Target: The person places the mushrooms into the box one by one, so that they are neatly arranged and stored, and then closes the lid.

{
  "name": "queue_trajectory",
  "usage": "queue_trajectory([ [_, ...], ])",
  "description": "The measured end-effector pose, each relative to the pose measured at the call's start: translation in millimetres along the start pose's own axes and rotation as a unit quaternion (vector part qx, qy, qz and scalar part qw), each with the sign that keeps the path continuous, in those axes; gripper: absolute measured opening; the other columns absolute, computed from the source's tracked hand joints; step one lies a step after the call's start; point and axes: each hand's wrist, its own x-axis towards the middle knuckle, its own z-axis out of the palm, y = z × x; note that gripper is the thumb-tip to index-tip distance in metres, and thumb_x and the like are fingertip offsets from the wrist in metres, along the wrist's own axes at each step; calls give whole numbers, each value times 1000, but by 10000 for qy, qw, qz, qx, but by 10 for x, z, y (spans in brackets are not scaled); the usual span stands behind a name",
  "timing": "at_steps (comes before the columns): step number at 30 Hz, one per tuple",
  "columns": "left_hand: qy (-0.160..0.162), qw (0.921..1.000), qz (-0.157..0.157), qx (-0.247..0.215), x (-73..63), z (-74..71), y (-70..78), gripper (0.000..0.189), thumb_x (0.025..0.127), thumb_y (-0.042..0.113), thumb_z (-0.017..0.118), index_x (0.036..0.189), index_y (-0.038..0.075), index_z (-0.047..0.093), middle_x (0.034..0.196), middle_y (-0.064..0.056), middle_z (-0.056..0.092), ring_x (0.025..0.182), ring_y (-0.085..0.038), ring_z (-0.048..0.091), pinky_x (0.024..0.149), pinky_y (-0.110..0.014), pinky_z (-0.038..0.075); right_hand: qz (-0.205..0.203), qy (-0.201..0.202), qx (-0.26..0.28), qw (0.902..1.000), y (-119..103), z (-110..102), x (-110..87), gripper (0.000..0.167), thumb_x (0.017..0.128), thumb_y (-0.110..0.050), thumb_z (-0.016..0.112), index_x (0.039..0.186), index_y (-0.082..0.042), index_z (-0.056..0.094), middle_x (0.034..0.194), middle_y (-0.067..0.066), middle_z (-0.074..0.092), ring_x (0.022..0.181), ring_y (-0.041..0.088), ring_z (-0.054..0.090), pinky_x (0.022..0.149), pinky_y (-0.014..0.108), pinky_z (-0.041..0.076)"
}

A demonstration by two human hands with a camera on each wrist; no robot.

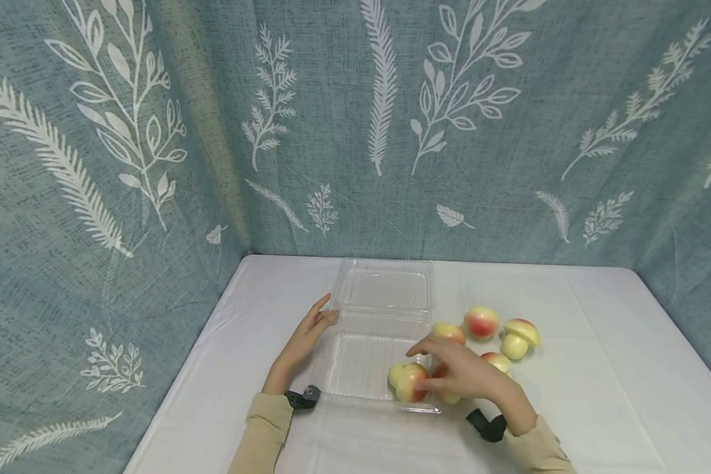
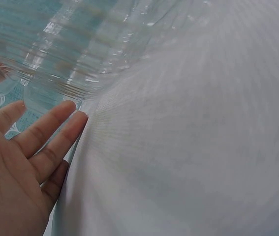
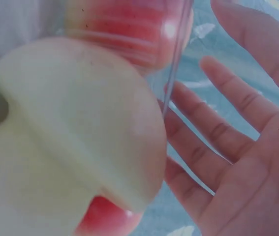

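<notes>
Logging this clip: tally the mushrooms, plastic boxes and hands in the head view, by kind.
Red-and-yellow mushrooms: at least 6, some partly hidden by the right hand
Clear plastic box, open: 1
Hands: 2, right and left hand
Total: at least 9

"What hangs behind the worktop [image 1: 604,309]?"

"A blue-green curtain [image 1: 343,125], printed in white: leafy sprigs [image 1: 118,62], feathery fronds [image 1: 382,85], small single leaves [image 1: 450,216] lower down."

"Only at the back?"

"No, it runs along the left and right too, with soft vertical folds near the left corner."

"And on the worktop itself?"

"A white tablecloth [image 1: 586,401], faintly creased on the right."
</notes>
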Motion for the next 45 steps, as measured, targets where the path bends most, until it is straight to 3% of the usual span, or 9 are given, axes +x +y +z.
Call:
queue_trajectory([
  [5, -5, 10000, 13, -10, 5, 1, -3, 57, 99, 22, 43, 149, 10, 17, 135, -22, 47, 129, -34, 40, 110, -51, 24, 52, 108, 307, 9995, 33, -69, -37, 42, 77, -28, 75, 115, -18, 58, 103, 1, 59, 81, 15, 56, 74, 25, 48],
  [11, -26, 10000, 15, -21, 6, 3, -8, 57, 99, 20, 43, 149, 8, 16, 135, -22, 46, 130, -34, 40, 110, -51, 24, 73, 237, 294, 9993, 73, -181, -87, 40, 81, -27, 72, 115, -14, 58, 110, 2, 59, 94, 20, 56, 81, 34, 48],
  [18, -12, 10000, 22, 9, 14, 7, -16, 57, 99, 20, 42, 149, 8, 16, 135, -22, 46, 130, -34, 40, 110, -52, 23, -85, 608, 234, 9978, 148, -286, -134, 39, 79, -25, 74, 113, -13, 60, 111, 3, 62, 95, 20, 59, 82, 36, 49],
  [21, 30, 10000, 38, -67, 59, 5, -117, 57, 99, 20, 43, 149, 10, 17, 136, -23, 46, 130, -35, 39, 110, -53, 22, -99, 744, 148, 9971, 184, -320, -151, 40, 78, -23, 75, 113, -12, 61, 111, 2, 63, 96, 19, 58, 83, 37, 49],
  [27, 151, 9998, 113, -31, 133, 11, -319, 55, 100, 25, 42, 149, 16, 18, 135, -18, 48, 128, -31, 43, 110, -52, 23, 109, 810, 102, 9966, 214, -378, -183, 39, 78, -25, 75, 113, -11, 62, 110, 1, 62, 95, 19, 58, 82, 39, 49],
  [34, 203, 9996, 181, -24, 136, 18, -332, 55, 99, 29, 43, 148, 19, 20, 134, -18, 49, 128, -31, 42, 109, -53, 24, 431, 785, 371, 9953, 258, -453, -238, 42, 80, -28, 73, 115, -9, 60, 111, 3, 61, 100, 23, 58, 87, 44, 48],
  [45, 251, 9996, 128, 30, 132, 24, -322, 57, 98, 28, 45, 148, 18, 20, 134, -17, 50, 128, -31, 42, 109, -54, 23, 600, 1010, 58, 9931, 403, -555, -340, 41, 80, -26, 74, 115, -13, 60, 114, 1, 60, 105, 25, 58, 89, 44, 47],
])
